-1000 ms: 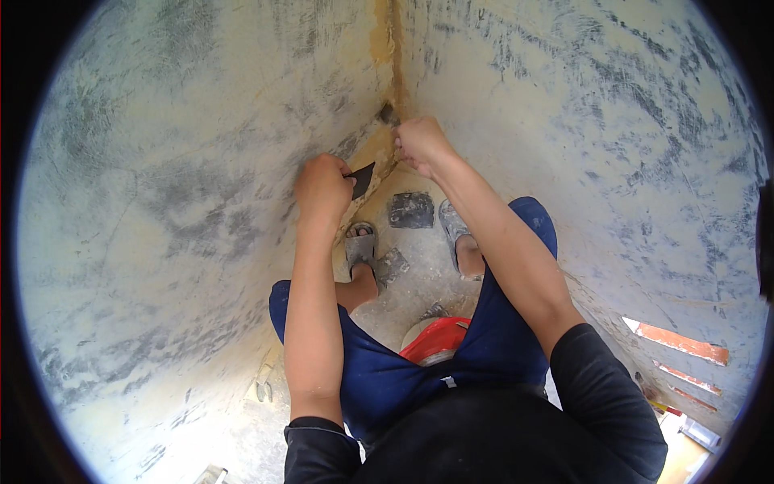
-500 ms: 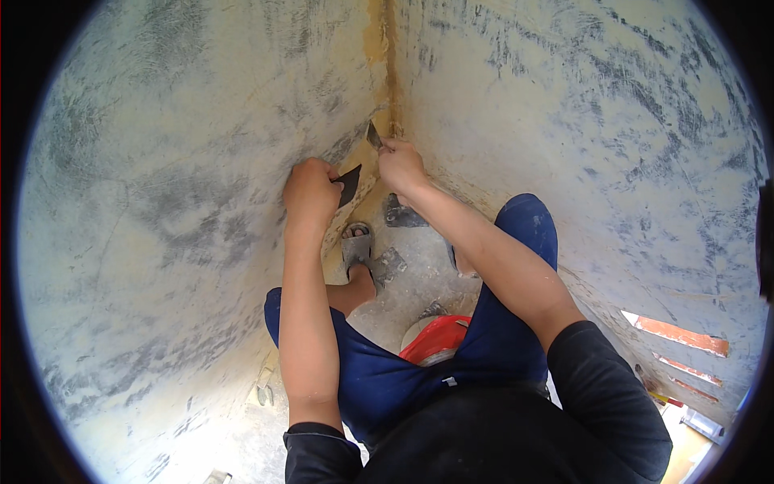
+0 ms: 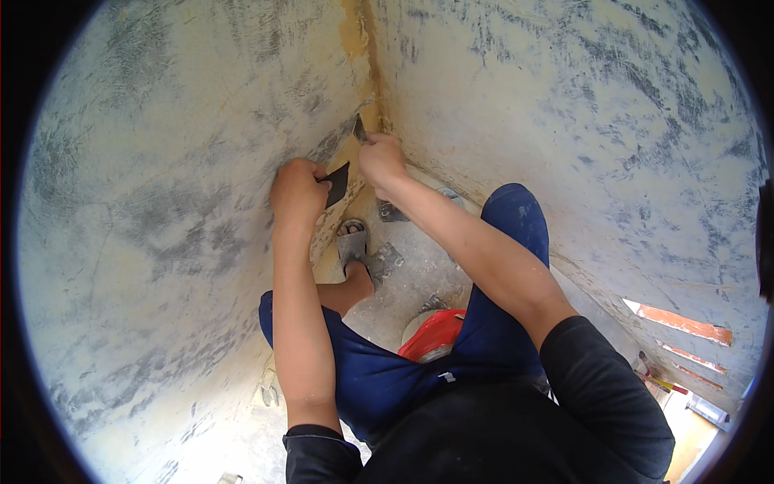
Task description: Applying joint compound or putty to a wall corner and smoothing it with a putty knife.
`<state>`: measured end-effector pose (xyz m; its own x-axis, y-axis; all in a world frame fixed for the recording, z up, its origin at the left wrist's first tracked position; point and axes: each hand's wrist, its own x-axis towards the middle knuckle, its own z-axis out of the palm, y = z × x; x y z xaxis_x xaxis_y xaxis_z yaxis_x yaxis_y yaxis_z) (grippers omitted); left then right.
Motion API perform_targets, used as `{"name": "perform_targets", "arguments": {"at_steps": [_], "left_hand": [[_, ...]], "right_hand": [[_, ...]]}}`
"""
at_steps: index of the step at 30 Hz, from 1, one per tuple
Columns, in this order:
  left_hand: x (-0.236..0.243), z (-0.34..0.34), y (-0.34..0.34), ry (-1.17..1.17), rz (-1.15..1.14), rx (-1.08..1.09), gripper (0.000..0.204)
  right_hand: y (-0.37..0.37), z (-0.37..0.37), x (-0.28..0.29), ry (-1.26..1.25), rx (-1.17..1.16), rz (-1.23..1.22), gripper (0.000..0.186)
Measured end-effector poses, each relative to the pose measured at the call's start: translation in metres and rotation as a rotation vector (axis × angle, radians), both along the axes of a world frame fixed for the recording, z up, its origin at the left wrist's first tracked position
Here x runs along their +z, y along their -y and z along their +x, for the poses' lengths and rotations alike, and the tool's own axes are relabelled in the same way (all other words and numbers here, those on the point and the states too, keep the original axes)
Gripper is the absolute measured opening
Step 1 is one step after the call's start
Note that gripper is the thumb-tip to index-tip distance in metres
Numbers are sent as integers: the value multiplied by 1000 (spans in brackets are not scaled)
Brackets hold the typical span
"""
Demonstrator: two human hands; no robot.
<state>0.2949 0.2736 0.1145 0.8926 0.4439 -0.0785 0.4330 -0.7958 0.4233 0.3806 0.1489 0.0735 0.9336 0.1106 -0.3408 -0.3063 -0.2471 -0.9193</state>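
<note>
My left hand (image 3: 298,192) is closed around a flat dark scraper blade (image 3: 336,184), held near the left wall (image 3: 177,177). Just above and to the right, my right hand (image 3: 382,160) grips a small putty knife (image 3: 359,127). The knife's narrow metal blade points up at the left wall, close to the corner seam (image 3: 372,64); whether it touches the wall is hard to tell. My fingers hide the knife's handle. Yellowish filler runs down the seam, and the walls around it are patchy white and grey.
Below, a sandalled foot (image 3: 352,242) stands on the dusty floor (image 3: 403,274). A red object (image 3: 431,335) lies between my legs. The right wall (image 3: 564,137) has slots (image 3: 677,320) low down. Tools (image 3: 705,410) lie at the lower right edge.
The view has shifted a little, so everything sits slightly farther left. Both hands keep their tools and almost the same pose at the corner.
</note>
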Motion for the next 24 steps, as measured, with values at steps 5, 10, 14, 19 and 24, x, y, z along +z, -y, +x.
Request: {"name": "perform_targets", "arguments": {"at_steps": [5, 10, 14, 19, 24], "left_hand": [[0, 1, 1, 5, 0, 6, 27], [-3, 0, 0, 8, 1, 9, 26], [-4, 1, -1, -7, -7, -11, 26], [-3, -3, -5, 27, -15, -1, 27], [1, -3, -5, -7, -21, 2, 26]], "right_hand": [[3, 2, 11, -142, 57, 39, 42], [-1, 2, 10, -98, 99, -22, 42], [-4, 5, 8, -187, 56, 15, 42], [-4, 8, 13, -225, 26, 40, 42], [-2, 20, -1, -330, 103, 110, 43]]}}
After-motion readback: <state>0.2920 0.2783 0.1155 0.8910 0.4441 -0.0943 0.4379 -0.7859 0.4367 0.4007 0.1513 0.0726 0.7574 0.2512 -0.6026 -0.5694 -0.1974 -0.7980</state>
